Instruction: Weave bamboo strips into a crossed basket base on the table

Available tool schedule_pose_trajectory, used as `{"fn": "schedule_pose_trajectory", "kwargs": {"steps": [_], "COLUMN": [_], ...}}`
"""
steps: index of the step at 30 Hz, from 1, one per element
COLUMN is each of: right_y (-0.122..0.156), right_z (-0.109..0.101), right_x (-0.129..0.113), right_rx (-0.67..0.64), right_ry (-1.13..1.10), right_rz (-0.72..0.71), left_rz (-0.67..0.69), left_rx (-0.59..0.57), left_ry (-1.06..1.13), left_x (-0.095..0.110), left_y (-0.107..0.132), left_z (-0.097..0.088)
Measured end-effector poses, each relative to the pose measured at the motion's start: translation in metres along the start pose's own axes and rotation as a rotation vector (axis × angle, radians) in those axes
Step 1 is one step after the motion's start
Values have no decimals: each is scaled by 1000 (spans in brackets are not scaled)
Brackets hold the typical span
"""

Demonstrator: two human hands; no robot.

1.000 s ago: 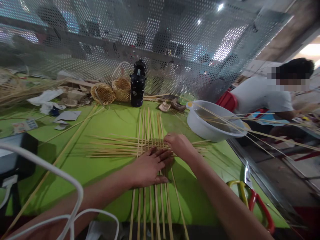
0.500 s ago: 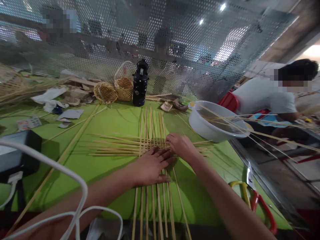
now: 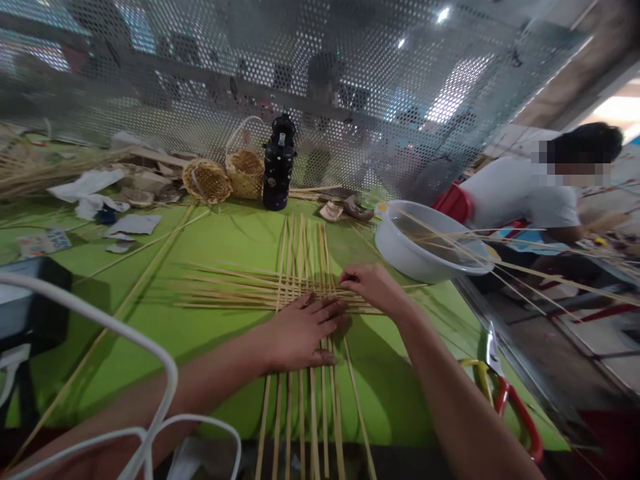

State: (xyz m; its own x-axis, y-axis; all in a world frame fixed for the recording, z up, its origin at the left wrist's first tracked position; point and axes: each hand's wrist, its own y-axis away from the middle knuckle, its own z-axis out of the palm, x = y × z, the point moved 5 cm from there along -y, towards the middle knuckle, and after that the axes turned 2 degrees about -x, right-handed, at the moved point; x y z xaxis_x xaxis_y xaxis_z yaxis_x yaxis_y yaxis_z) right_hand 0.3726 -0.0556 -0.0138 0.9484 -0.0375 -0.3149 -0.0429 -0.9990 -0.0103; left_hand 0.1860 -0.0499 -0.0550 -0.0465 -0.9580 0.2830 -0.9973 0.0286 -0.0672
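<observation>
Crossed weaving strips (image 3: 295, 289) lie mid-way along the green tabletop (image 3: 240, 247), several overhanging its near edge; the left hand (image 3: 303, 337) rests flat on them, fingers spread; the right hand (image 3: 377, 290) curls its fingers at their right side, grip unclear; scissors (image 3: 502, 395) lie toward the near right corner.

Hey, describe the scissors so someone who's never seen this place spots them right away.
On the green table, find the white basin at the right. Nearer the viewer, between the right forearm and the table's edge, lie the scissors. Their one yellow and one red handle set them apart from the basin and pale strips.
</observation>
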Motion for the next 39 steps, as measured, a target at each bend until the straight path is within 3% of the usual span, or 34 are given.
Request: {"fn": "schedule_pose_trajectory", "kwargs": {"steps": [13,17,26,39], "right_y": [3,-4,-18,-20], "right_z": [-10,-9,2,5], "right_x": [2,6,12,12], "right_rx": [15,-51,-286,-297], "right_ry": [158,194,-13,-221], "right_rz": [158,231,187,73], "left_rz": [-8,-1,13,10], "left_rx": [-51,-46,-5,-11], "left_ry": [5,18,0,30], "left_x": [2,3,1,1], "left_y": [1,0,-1,0], "left_z": [-7,-7,-3,-2]}}
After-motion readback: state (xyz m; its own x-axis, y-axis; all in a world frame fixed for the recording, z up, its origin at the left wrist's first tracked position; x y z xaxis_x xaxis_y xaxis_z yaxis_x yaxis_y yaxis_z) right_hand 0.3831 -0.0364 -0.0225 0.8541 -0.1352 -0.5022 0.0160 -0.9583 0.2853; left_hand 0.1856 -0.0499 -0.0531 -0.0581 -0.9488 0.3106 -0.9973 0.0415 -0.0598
